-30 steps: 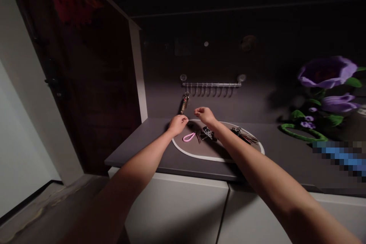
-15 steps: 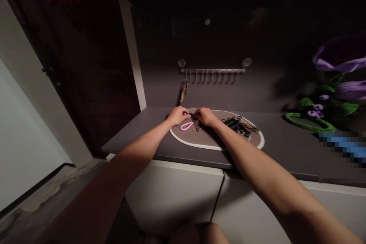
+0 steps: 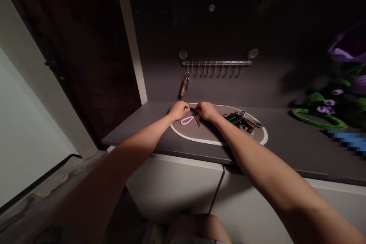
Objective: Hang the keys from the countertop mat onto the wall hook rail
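Note:
My left hand (image 3: 179, 110) pinches one end of a small dark part of a keychain over the oval mat (image 3: 197, 137). Facing it, my right hand (image 3: 206, 111) has its fingers closed on the other side of that part. From between the hands hang the keychain's pink loop (image 3: 187, 120) and a few metal keys (image 3: 198, 121). The exact grip is too small to make out. Right of my right wrist lies a pile of keys (image 3: 251, 122) with a black key pouch (image 3: 233, 118) bearing green letters.
On the wall above, a clear rail (image 3: 217, 63) with several hooks holds a keyring with a brown tag (image 3: 183, 87) at its left end. Purple flowers with a green ring base (image 3: 317, 118) stand at the right of the grey counter (image 3: 134, 126). A dark door (image 3: 94, 65) is at left.
The view has shifted a little, so the rail and counter sit slightly higher. My hands keep their closed hold on the keychain, with only small finger movement.

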Tool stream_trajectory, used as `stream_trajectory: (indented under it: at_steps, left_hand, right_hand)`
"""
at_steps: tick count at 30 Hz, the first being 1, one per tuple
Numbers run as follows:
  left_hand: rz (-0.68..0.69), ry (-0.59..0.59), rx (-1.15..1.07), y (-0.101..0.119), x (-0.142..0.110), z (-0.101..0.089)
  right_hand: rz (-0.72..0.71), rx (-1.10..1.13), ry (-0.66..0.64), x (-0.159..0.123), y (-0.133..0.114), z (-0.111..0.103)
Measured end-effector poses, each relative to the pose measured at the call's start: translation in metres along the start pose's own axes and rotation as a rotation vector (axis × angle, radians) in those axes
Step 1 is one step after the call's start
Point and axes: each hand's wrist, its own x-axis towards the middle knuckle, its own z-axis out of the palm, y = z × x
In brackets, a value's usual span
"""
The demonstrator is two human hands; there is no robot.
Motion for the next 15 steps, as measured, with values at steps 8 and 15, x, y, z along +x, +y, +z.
stream_trajectory:
  at_steps: [8, 15]
  left_hand:
    - [0.019, 0.041, 0.005, 0.003, -0.003, -0.01]
    - [0.042, 0.069, 0.002, 0.005, -0.003, -0.014]
  right_hand:
    - [0.0, 0.013, -0.01, -0.001, -0.001, -0.002]
    - [-0.014, 0.029, 0.018, 0.0, -0.004, -0.002]
